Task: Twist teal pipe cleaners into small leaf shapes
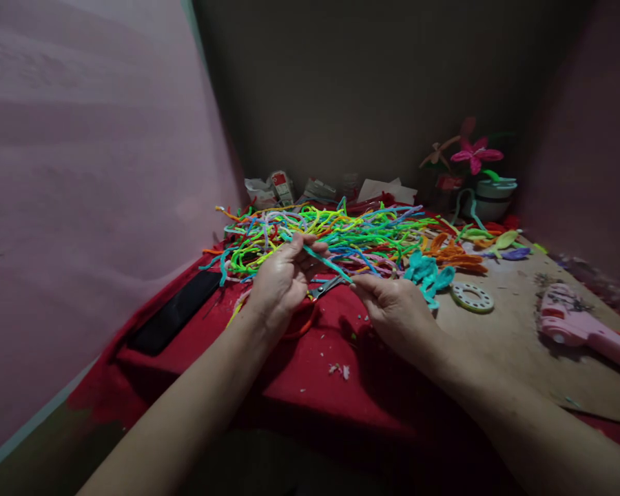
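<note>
A turquoise pipe cleaner (331,265) is stretched between my two hands above the table. My left hand (284,272) pinches one end, its thumb and fingers closed on it. At the other end, the fingertips of my right hand (393,303) grip it. Scissors (323,288) with orange-red handles lie on the red cloth just below, partly hidden by my left hand. A heap of pipe cleaners (362,231) in many colours spreads behind my hands. Turquoise petal shapes (428,274) lie beyond my right hand.
A black phone (176,313) rests at the left of the red cloth (310,365). On the brown board (501,351) lie orange petals (452,255), a round ring with holes (472,297) and a pink glue gun (573,324). A flower pot (493,200) stands at the back right.
</note>
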Available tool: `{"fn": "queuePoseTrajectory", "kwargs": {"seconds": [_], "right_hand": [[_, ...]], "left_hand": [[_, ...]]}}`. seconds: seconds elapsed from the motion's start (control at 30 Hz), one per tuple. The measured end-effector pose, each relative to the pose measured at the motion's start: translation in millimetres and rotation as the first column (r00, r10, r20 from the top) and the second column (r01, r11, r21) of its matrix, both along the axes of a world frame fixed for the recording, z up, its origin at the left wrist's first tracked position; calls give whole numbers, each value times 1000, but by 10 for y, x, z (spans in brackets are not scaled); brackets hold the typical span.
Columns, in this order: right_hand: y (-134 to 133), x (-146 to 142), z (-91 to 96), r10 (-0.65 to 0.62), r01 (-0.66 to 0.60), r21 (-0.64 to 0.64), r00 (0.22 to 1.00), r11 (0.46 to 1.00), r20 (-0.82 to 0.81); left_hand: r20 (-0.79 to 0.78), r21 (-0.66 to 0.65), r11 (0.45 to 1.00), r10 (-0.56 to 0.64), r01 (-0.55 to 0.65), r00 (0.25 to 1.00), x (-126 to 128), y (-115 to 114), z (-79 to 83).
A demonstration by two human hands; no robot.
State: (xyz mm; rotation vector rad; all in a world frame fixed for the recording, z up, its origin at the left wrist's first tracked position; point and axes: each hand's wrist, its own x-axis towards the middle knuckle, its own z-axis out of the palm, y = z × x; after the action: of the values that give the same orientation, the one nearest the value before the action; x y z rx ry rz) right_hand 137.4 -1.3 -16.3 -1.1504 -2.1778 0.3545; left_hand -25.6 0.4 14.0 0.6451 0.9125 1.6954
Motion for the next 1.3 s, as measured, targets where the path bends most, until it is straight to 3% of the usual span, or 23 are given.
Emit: {"fn": "queuePoseTrajectory", "kwargs": {"seconds": [0.1,0.27,0.37,0.5,0.63,0.7,0.8,0.87,0.93,1.03,1.13,1.3], "right_hand": [[8,-4,-2,-10,9,12,998,1000,60],[-18,-12,7,-16,13,30,996,999,85],[-48,-12,-4,-52,42,70,987,997,153],[-56,-8,-27,-85,54,134,968,990,236],[-34,4,-33,-72,47,97,962,994,264],[-22,6,-31,-66,50,70,968,996,241],[4,9,-26,-73,69,31,984,997,164],[28,18,-19,-88,88,1,992,996,88],[56,33,-8,-99,100,-31,995,995,19],[89,50,2,-100,98,-67,995,993,-26],[103,49,-6,-75,72,-81,997,994,-31],[126,53,-24,-14,7,-56,991,998,-130]], "left_hand": [[104,3,999,34,-35,994,-144,24,92],[208,77,996,-62,47,976,-401,11,241],[74,67,996,-60,55,995,-487,8,279],[-142,140,987,97,-77,985,-533,-3,295],[-208,99,989,126,-107,970,-679,-9,306],[-166,75,989,138,-127,976,-779,8,320],[15,91,989,114,-115,993,-836,57,347],[136,164,980,92,-114,986,-768,86,343],[153,192,979,46,-75,987,-629,92,292],[37,92,996,-1,-2,999,-392,44,137],[-193,33,989,-137,146,972,-254,-36,1],[-602,48,997,-23,65,798,-274,-88,50]]}}
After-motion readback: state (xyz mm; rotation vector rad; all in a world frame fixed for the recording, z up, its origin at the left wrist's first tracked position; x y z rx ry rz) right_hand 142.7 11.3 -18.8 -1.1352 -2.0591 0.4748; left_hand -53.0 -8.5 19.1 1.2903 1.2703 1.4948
